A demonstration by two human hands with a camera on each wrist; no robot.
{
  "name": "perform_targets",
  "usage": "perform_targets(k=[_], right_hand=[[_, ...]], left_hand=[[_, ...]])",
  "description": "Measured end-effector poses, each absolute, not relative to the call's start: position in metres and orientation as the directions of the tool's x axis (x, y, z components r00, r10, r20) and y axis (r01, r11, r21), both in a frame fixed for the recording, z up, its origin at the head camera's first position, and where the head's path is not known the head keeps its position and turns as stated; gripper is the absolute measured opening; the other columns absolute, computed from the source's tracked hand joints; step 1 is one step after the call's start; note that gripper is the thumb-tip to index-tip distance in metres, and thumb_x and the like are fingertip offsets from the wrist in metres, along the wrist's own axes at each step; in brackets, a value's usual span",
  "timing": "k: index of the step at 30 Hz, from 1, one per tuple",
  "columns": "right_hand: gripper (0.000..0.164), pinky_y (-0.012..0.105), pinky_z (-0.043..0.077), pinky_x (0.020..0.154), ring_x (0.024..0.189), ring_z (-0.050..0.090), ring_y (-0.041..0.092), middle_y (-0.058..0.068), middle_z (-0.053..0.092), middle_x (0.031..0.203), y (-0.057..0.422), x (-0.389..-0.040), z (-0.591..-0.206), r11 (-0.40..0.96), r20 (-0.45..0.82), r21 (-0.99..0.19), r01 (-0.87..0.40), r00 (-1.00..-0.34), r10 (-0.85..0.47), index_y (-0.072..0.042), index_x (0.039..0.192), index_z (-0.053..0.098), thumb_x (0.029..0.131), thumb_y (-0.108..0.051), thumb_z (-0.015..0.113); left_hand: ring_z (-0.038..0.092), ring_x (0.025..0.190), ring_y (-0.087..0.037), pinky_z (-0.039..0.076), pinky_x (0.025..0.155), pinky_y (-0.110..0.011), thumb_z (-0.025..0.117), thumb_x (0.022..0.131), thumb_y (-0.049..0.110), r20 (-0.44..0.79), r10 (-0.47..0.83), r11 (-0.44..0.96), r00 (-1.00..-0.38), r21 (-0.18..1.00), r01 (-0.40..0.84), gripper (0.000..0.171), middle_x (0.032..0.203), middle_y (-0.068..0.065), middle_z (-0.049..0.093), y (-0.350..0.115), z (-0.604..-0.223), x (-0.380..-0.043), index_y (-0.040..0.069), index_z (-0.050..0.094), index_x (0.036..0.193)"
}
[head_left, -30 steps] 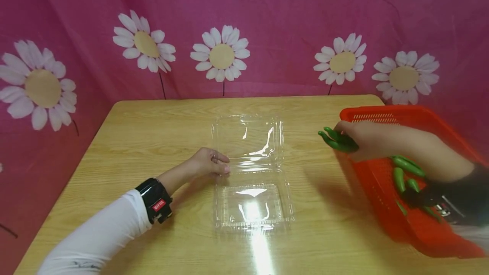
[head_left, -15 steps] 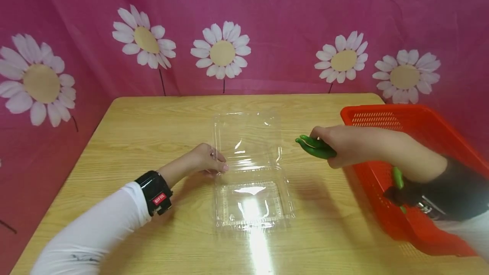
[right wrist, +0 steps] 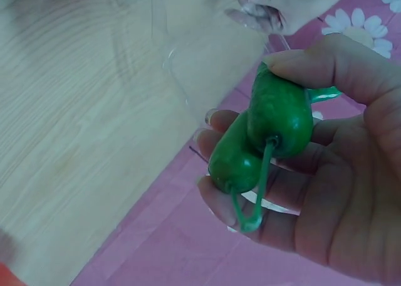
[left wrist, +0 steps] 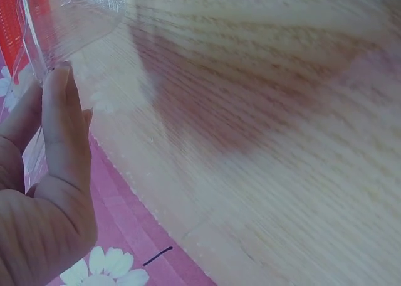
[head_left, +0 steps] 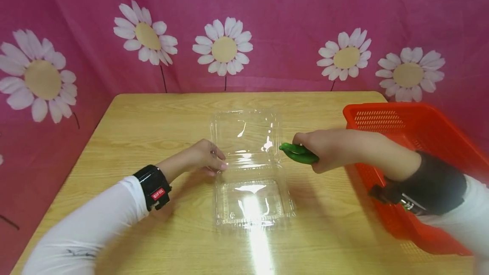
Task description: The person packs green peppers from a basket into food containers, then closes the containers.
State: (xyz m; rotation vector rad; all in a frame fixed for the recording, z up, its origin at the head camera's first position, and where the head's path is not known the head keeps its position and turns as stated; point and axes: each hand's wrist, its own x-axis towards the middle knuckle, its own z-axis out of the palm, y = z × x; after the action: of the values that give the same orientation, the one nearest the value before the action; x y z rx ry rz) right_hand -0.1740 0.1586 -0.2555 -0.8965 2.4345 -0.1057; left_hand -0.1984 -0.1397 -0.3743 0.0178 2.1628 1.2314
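Observation:
A clear plastic clamshell box (head_left: 250,183) lies opened out on the table, its lid (head_left: 244,133) folded back on the far side. At the hinge on the box's left edge, my left hand (head_left: 204,156) pinches the plastic between thumb and fingers, as the left wrist view also shows. Two green peppers (right wrist: 279,113) with stems are gripped between the thumb and fingers of my right hand (head_left: 324,150). That hand is over the table, just right of the lid, with the pepper tips pointing at it. The palm side of the grip shows only in the right wrist view.
A red plastic basket (head_left: 382,106) with slotted walls stands at the table's right side, partly under my right forearm. The wooden table (head_left: 145,116) meets a pink cloth (head_left: 282,20) with printed daisies at the back. Light glares on the box.
My right hand has come left from over the basket with the peppers, close to the lid's right edge. My left hand keeps its place at the hinge.

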Motion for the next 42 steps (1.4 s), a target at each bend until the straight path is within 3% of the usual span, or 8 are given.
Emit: perform_targets(k=[15,29,35,42], right_hand=[[0.037,0.019,0.038,0.055,0.066,0.043,0.013,0.001,0.044,0.07,0.127,-0.176,-0.268,0.7,-0.491,-0.26,-0.665,-0.533,-0.689,-0.007,0.1,0.045,0.071,0.0,0.066],[0.032,0.017,0.035,0.051,0.063,0.04,0.011,-0.003,0.04,0.069,0.087,-0.168,-0.283,0.604,-0.51,-0.312,-0.734,-0.407,-0.758,-0.009,0.092,0.044,0.069,0.002,0.063],[0.033,0.016,0.036,0.049,0.062,0.039,0.01,-0.004,0.04,0.067,0.076,-0.168,-0.288,0.602,-0.538,-0.298,-0.741,-0.39,-0.747,-0.01,0.092,0.043,0.069,0.002,0.064],[0.031,0.015,0.039,0.052,0.065,0.042,0.008,-0.004,0.044,0.071,0.07,-0.167,-0.302,0.602,-0.57,-0.275,-0.75,-0.377,-0.73,-0.01,0.094,0.045,0.075,-0.008,0.069]], left_hand=[[0.066,0.066,-0.017,0.059,0.064,-0.031,0.072,0.075,0.004,-0.531,0.29,0.578,-0.796,0.761,-0.296,0.039,0.079,-0.013,0.068,-0.141,-0.37,-0.199,-0.009,0.055,0.109],[0.066,0.063,-0.015,0.059,0.062,-0.028,0.072,0.075,0.002,-0.536,0.269,0.587,-0.801,0.75,-0.305,0.029,0.075,-0.013,0.068,-0.141,-0.373,-0.196,-0.01,0.06,0.098],[0.064,0.061,-0.014,0.059,0.06,-0.027,0.072,0.075,0.002,-0.537,0.267,0.58,-0.8,0.753,-0.312,0.029,0.073,-0.01,0.067,-0.139,-0.373,-0.195,-0.01,0.059,0.098],[0.062,0.057,-0.011,0.058,0.057,-0.025,0.071,0.075,-0.001,-0.514,0.292,0.574,-0.807,0.769,-0.282,0.027,0.067,-0.007,0.065,-0.137,-0.374,-0.195,-0.011,0.059,0.097]])
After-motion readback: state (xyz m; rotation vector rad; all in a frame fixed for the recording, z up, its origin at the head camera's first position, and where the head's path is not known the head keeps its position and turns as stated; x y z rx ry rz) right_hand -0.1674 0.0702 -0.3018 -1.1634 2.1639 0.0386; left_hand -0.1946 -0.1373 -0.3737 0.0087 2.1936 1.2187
